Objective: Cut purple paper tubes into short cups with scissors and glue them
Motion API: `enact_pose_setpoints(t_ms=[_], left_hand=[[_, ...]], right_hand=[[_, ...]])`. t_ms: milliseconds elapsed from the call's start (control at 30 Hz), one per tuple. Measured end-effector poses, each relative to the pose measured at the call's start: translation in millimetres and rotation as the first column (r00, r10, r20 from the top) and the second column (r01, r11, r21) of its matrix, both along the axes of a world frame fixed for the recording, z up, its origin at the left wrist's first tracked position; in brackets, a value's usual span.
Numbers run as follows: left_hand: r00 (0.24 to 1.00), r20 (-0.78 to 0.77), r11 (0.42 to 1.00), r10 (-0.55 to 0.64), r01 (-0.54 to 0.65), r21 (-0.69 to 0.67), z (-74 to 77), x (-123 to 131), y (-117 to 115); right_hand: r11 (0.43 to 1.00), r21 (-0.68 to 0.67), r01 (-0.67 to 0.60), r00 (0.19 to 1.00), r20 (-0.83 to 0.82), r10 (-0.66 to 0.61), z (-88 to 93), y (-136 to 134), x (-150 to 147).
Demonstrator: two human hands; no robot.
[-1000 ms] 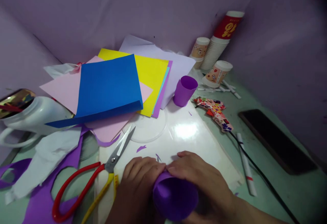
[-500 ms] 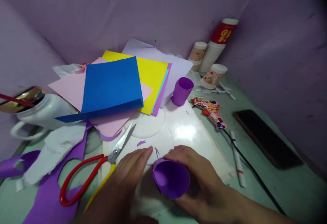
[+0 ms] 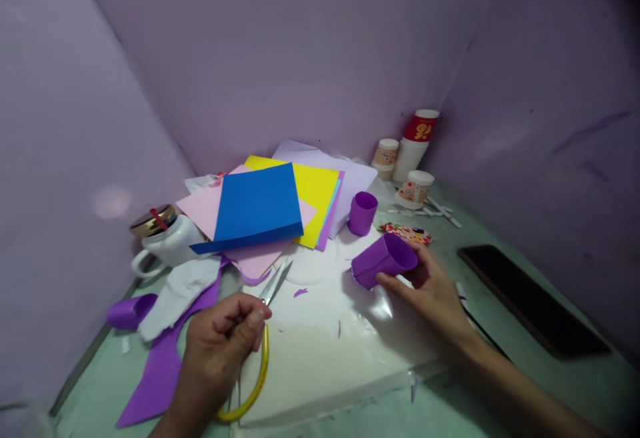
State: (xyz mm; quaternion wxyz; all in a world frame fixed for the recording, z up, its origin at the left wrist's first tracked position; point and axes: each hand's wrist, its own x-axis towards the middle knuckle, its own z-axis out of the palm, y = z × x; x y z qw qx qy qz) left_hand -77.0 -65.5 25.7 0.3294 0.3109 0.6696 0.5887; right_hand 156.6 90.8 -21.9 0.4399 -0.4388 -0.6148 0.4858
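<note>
Handling near purple paper tube (image 3: 373, 265), prob. positioning: R hand (image 3: 440, 301) part-closed, gripping it; L hand (image 3: 220, 345) half-curled, scissors (image 3: 276, 285) hold unclear; set-down needs light touch.

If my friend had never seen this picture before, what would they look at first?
Probably the bright blue sheet, on top of the paper pile near the middle of the picture. Next might be the purple paper tube, held tilted in the right hand, with a second purple tube standing behind it. Then perhaps the scissors, partly hidden by the left hand, their yellow handle showing.
</note>
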Motion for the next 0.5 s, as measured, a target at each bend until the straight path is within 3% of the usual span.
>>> enact_pose_setpoints(t_ms=[200,367,433,500], left_hand=[[0.985,-0.051,0.984,0.166,-0.162,0.075,13.3,-49.0,-5.9],[0.915,-0.240,0.945,0.324,-0.304,0.117,11.1,-83.8,-4.0],[0.871,-0.379,0.947,0.312,-0.317,0.050,11.5,-86.4,-4.4],[0.850,-0.488,0.963,0.196,-0.262,-0.070,12.4,-83.4,-3.4]], right_hand=[[0.996,0.061,-0.061,0.994,0.090,0.055,-6.1,-1.5,-9.2],[0.991,0.113,-0.075,0.994,0.082,0.066,-3.2,16.9,-21.4],[0.994,0.095,-0.055,0.997,0.067,0.049,-4.2,25.4,-29.8],[0.997,0.071,-0.035,0.998,0.062,0.031,-6.1,29.5,-38.5]])
